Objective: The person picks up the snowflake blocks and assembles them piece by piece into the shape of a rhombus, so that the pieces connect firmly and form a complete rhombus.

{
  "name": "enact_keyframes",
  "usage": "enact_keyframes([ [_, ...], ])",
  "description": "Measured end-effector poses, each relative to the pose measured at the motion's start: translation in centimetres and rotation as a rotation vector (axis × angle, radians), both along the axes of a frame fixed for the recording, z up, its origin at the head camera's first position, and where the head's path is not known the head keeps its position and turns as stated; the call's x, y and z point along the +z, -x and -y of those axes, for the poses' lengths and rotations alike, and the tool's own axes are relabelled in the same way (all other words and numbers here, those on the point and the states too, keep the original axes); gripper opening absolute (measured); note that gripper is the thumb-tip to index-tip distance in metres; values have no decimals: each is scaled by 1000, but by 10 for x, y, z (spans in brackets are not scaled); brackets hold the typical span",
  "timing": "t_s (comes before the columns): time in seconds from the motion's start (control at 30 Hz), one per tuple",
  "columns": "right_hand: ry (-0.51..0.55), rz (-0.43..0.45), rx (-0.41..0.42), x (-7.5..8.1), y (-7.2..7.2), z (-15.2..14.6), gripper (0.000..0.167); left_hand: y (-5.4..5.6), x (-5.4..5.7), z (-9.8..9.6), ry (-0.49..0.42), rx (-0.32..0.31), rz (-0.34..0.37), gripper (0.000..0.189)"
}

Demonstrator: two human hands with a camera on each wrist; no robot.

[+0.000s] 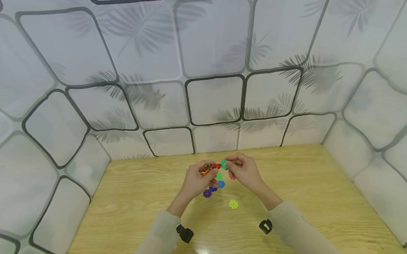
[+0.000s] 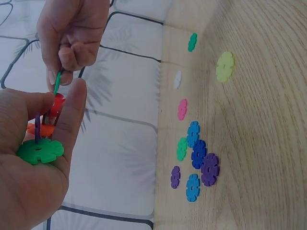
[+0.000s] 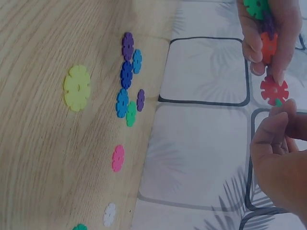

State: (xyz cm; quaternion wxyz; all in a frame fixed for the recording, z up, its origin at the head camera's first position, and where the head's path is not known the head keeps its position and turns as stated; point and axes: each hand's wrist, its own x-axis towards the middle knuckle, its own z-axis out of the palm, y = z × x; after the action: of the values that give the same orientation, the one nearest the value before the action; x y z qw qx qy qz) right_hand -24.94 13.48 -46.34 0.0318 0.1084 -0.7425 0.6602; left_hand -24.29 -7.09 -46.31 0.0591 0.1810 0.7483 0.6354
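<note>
My left hand (image 1: 196, 180) holds a short chain of notched plastic flower discs joined edge to edge. A green disc (image 2: 41, 152) lies over the palm, then come a purple disc (image 2: 37, 125) seen edge-on, an orange disc (image 3: 268, 46) and a red disc (image 3: 274, 90) at the far end. Between thumb and fingertips, my right hand (image 1: 244, 172) pinches a teal-green disc (image 1: 224, 164), its edge right at the red disc's rim. In the right wrist view, the fingers hide most of that green disc. Both hands are raised above the table.
Loose discs lie on the wooden table (image 1: 143, 227): a yellow one (image 1: 233, 204) nearest me, a pink one (image 2: 182, 109), a white one (image 2: 178, 79), a teal one (image 2: 192, 42), and a cluster with purple (image 2: 209, 169), dark blue (image 2: 198, 154) and green (image 2: 182, 149). A patterned cloth wall (image 1: 216, 102) stands behind.
</note>
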Motion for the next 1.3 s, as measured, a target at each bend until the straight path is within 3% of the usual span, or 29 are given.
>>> enact_keyframes([
  [0.67, -25, -47, -19, 4, -9, 11, 20, 3, 1, 0, -99, 3, 24, 36],
  [0.87, -25, -32, -13, 8, -10, 8, 21, 3, -1, 1, -80, -46, -9, 33],
  [1.1, -70, -26, 26, 5, -6, 0, 24, 5, -2, 6, -55, -157, 92, 39],
  [1.3, -82, -8, 43, 6, -6, -1, 22, 3, 3, 7, -28, -154, 148, 39],
])
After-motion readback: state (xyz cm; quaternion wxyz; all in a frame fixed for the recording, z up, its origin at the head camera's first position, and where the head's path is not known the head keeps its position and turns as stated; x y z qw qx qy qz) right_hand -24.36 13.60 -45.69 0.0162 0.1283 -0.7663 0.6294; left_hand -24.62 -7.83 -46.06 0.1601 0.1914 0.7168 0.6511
